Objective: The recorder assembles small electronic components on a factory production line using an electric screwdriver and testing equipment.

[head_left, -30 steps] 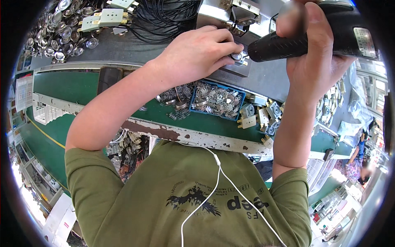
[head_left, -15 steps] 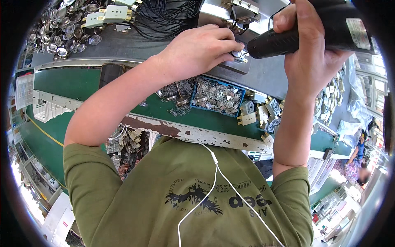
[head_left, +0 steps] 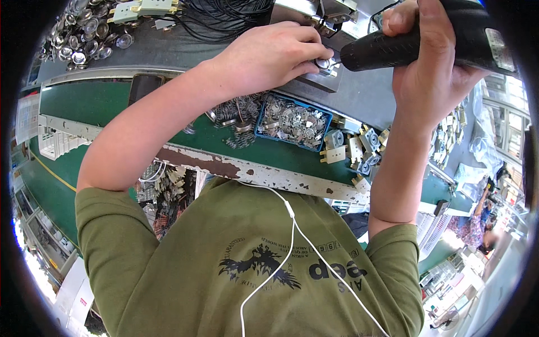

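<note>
1. Evidently, in the head view, the person's left hand [head_left: 272, 59] has its grip, thumb and forefinger, pinching a small metal part [head_left: 324, 64] atop a metal block [head_left: 321, 81] on the bench [head_left: 365, 98].
2. The right hand [head_left: 429, 62] wraps its grip firmly around a black power tool [head_left: 382, 51], whose tip points at that part; whether they touch is unclear.
3. Nearer the person, a blue tray [head_left: 289, 142] is heaped with small metal pieces [head_left: 295, 121], loosely jumbled.
4. Left of the tray, coiled metal pieces [head_left: 241, 129] lie loose; to its right sit pale blocks [head_left: 336, 154] with metal tabs.
5. Far left stands a white basket [head_left: 59, 145]; its contents cannot be made out.
6. Upper left, round metal cups [head_left: 84, 33] form a pile.
</note>
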Available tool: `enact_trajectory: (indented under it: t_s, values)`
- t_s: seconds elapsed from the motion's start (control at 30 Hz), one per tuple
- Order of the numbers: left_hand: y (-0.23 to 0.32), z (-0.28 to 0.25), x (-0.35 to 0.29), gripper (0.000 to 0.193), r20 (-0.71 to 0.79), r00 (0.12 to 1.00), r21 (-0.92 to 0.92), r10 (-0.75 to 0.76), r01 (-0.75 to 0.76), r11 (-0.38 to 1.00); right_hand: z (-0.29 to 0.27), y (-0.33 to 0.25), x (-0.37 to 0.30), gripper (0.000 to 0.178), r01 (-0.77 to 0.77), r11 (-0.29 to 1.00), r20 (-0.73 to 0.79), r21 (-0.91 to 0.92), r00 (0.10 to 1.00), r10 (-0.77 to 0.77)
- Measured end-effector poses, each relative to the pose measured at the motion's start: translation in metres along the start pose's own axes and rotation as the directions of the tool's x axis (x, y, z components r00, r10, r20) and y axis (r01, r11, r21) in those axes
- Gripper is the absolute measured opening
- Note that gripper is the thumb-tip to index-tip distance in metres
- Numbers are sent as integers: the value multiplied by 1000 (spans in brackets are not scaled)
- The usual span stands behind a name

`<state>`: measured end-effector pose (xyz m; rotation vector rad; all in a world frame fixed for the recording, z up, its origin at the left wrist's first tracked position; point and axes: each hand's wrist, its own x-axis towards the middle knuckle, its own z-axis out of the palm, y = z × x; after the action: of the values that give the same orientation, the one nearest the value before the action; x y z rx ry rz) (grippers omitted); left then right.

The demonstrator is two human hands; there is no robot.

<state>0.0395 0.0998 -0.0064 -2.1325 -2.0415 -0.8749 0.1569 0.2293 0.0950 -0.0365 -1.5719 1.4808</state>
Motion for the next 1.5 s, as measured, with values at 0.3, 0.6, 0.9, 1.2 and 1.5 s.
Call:
enact_trajectory:
  t_s: [0.3,0.6,0.9,1.2,1.5]
  values:
    - [0,0,0,27,11,1000,-15,-2,2,1000,5,-14,-4,22,-5,965,10,-261,1000,8]
    - [2,-1,-2,29,13,1000,2,-29,29,1000,-24,-10,12,35,-186,921,369,343,928,50]
    - [-1,-1,-1,31,7,1000,-34,-18,18,999,-3,-6,-8,64,20,854,-30,-520,999,-42]
    - [-4,6,-1,30,-4,1000,-81,-2,1,997,4,-9,-11,25,43,942,-91,-332,993,-77]
    - [-3,8,-1,31,-28,1000,-58,-4,2,998,-2,-9,-12,28,-15,958,-24,-287,1000,9]
